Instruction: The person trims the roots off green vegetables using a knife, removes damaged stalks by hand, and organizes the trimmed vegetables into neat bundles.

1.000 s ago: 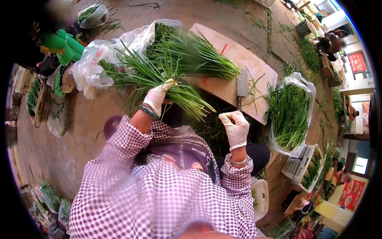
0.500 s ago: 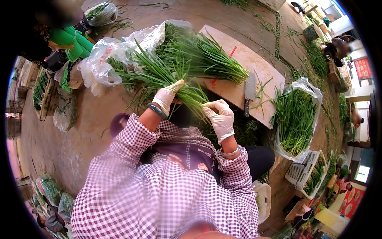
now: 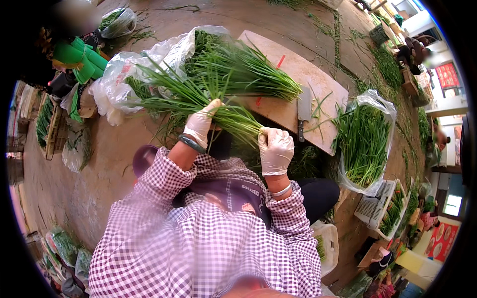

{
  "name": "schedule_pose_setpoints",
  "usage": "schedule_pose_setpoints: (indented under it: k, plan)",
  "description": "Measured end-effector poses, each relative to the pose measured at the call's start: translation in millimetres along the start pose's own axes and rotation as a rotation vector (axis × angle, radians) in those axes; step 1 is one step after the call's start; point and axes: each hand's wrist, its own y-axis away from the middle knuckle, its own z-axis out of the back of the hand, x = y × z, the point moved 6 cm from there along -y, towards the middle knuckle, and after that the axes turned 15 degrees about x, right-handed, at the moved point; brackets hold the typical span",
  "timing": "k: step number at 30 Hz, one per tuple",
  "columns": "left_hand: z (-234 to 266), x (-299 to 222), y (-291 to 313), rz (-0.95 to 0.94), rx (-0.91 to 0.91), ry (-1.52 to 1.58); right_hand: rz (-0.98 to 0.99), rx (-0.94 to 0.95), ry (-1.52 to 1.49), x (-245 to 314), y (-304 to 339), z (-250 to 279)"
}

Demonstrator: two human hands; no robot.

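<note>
A loose bunch of long green garlic chives [image 3: 233, 118] lies across my gloved left hand [image 3: 202, 120], whose fingers are wrapped round its middle. The leafy ends fan out to the upper left. My gloved right hand [image 3: 276, 150] is closed at the pale stem ends on the right, its fingertips pinching some stems. Just beyond, a bigger pile of chives [image 3: 266, 74] rests on a pale cutting board [image 3: 318, 82], its stem ends pointing right. A cleaver [image 3: 303, 110] with a dark handle lies beside those ends.
Right of the board stands a clear bag packed with chives [image 3: 365, 146], and past it a white crate [image 3: 370, 206]. A crumpled plastic bag [image 3: 112, 82] lies at the upper left. Below my right sleeve is a white container [image 3: 328, 243]. Leaf scraps litter the floor.
My right hand has turned and closed more tightly at the stem ends, moving slightly lower. My left hand keeps its hold on the bunch. The whole view has shifted a little.
</note>
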Motion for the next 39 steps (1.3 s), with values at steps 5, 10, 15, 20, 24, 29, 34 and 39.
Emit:
schedule_pose_setpoints:
  k: [5,10,15,20,24,29,34,39]
  plan:
    - [27,-10,-4,-0.095,-0.042,0.056,-0.148,0.042,-0.086,-66,22,-8]
    - [30,-16,-3,-0.101,-0.081,0.085,-0.442,0.442,0.379,-136,56,-35]
    - [19,3,-6,-0.045,-0.009,0.140,0.120,-0.082,-0.230,-20,21,31]
    - [-25,11,-3,0.014,0.056,0.269,0.500,-0.059,0.095,56,18,10]
    - [-37,15,2,0.051,0.070,0.313,0.537,-0.073,0.078,58,18,-7]
    - [-30,7,4,-0.032,0.156,0.234,0.529,0.009,-0.038,56,21,8]
    - [-19,2,-3,-0.139,0.200,0.361,0.447,0.116,-0.143,27,31,17]
    - [-7,-13,-12,-0.268,0.290,0.324,0.294,0.354,-0.220,-40,54,-16]
